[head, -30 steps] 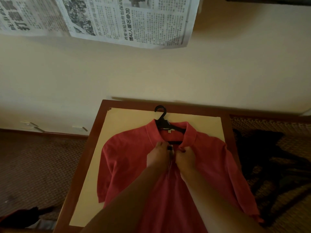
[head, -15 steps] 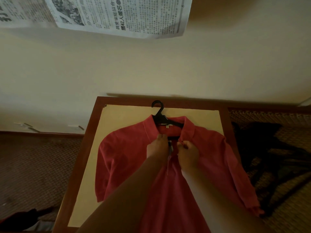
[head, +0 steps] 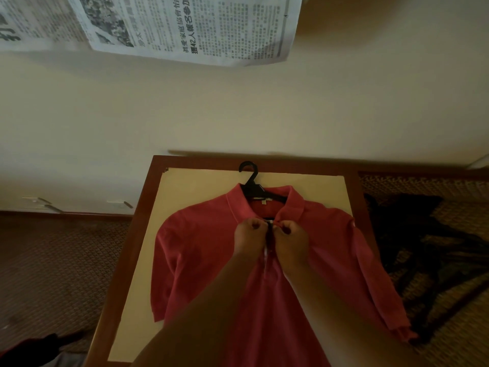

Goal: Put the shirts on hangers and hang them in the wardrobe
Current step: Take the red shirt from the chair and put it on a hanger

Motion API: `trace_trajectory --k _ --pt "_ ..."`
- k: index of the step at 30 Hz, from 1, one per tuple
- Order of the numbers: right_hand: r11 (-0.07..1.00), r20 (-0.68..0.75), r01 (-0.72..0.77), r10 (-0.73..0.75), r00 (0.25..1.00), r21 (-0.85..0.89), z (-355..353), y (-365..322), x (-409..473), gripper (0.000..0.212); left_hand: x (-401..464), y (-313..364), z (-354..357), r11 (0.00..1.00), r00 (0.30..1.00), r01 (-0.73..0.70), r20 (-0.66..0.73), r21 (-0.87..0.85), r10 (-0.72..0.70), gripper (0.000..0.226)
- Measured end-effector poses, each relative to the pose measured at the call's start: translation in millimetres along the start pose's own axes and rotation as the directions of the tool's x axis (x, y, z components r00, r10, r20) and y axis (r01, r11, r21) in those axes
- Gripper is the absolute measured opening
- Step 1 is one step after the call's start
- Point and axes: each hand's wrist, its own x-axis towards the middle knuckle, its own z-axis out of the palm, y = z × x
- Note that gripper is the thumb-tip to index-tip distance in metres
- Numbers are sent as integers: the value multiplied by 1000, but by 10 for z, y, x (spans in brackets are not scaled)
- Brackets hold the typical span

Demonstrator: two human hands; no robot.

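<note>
A red polo shirt [head: 201, 250] lies flat, front up, on a wooden table [head: 124, 260] with a cream top. A black hanger [head: 251, 182] is inside it, its hook sticking out past the collar toward the wall. My left hand [head: 250, 235] and my right hand [head: 289, 238] meet at the top of the button placket just below the collar. Each pinches one edge of the placket with curled fingers. The button itself is hidden between the fingertips.
A dark garment [head: 412, 234] lies on a woven surface to the right of the table. Newspaper sheets [head: 185, 25] hang on the cream wall above. Brown patterned carpet [head: 53, 266] spreads to the left, with a dark red item [head: 29, 348] at the lower left corner.
Both hands have stayed at the placket below the collar, with the fingertips drawn closer together. The view has tilted slightly, so the table and shirt sit a little higher in frame.
</note>
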Motion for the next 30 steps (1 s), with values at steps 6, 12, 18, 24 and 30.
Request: trace_trajectory --k 6,12,18,24,30 --pt "998 35 34 -33 999 -43 -22 -44 14 7 -3 -15 -22 1000 1000 -14 14 -3 14 15" --pt "999 107 1 -5 994 39 -24 -45 -9 11 0 -41 -63 999 999 -30 40 -14 30 16" --pt "997 139 72 -76 987 36 -13 -48 -73 18 37 -65 -89 1000 999 -13 35 -20 14 16" --pt "996 84 85 -84 993 -12 46 10 -114 20 51 -77 -77 1000 999 23 34 -15 -23 16" --pt "982 81 -110 99 992 153 29 -63 -18 13 46 -54 -89 971 989 -140 65 195 129 12"
